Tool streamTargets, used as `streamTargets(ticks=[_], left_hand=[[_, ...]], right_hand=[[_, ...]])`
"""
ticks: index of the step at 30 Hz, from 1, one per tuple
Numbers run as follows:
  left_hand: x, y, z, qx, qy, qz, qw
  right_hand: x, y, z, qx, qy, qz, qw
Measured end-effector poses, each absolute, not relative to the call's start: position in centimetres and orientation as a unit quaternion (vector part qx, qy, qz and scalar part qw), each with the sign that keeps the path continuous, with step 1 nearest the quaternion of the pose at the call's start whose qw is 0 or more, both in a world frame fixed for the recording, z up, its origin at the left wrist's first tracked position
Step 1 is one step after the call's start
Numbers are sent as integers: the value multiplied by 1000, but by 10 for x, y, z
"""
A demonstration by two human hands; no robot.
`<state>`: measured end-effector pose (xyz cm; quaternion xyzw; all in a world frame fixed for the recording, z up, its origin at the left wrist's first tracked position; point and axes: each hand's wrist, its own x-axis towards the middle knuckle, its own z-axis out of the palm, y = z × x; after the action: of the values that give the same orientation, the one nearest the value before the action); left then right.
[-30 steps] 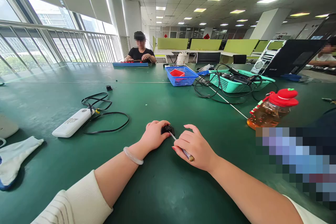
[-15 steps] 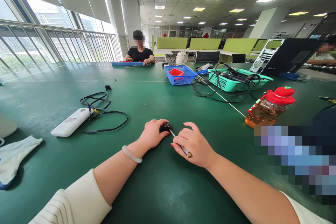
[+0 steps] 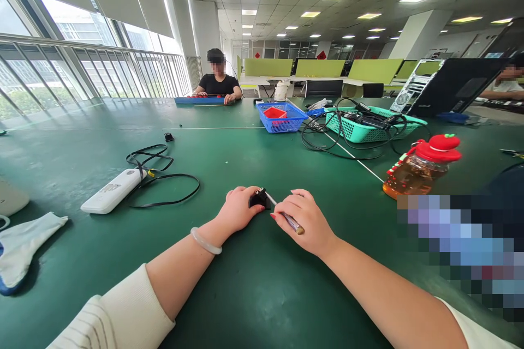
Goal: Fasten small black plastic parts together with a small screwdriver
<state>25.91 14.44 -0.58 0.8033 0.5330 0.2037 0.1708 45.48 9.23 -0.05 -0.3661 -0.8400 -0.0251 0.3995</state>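
Note:
My left hand (image 3: pixel 236 210) rests on the green tabletop (image 3: pixel 254 289), its thumb and fingers closed round a small black block-like part (image 3: pixel 257 200). On the upper side of that part some metal shows; its exact kind I cannot make out. My right hand (image 3: pixel 307 222) grips a slim screwdriver (image 3: pixel 295 225) with a metal shaft and a brownish end. Its shaft points up and left, the tip at the top right of the black part. Whether the tip touches it is too small to tell.
To the left lie a white power bank (image 3: pixel 112 191), its black cable (image 3: pixel 180 177) and a pale cloth (image 3: pixel 28 251). A red-lidded bottle (image 3: pixel 421 169) stands right. Behind are a blue basket (image 3: pixel 281 124), a green basket (image 3: pixel 360 132) with cables, and a seated person (image 3: pixel 219 84).
The screwdriver tip has shifted up from the black part's front to its top right edge. My right hand has moved slightly right; my left hand keeps its hold.

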Motion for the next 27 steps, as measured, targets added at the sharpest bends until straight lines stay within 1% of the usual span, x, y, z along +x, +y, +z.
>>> streamTargets(ticks=[4, 10, 15, 18, 23, 27], left_hand=[[259, 144, -5, 807, 529, 200, 169], [259, 143, -3, 809, 521, 202, 183], [259, 142, -5, 817, 512, 202, 170], [258, 142, -7, 819, 512, 204, 159], [258, 144, -7, 818, 517, 200, 158], [258, 145, -5, 817, 518, 194, 164]], right_hand=[[457, 96, -2, -421, -796, 70, 429], [456, 100, -5, -515, -678, 215, 478], [456, 97, 2, -520, -640, 214, 523], [455, 95, 3, -502, -663, 228, 506], [453, 96, -4, -497, -693, 288, 436], [452, 95, -4, -482, -739, 267, 389]])
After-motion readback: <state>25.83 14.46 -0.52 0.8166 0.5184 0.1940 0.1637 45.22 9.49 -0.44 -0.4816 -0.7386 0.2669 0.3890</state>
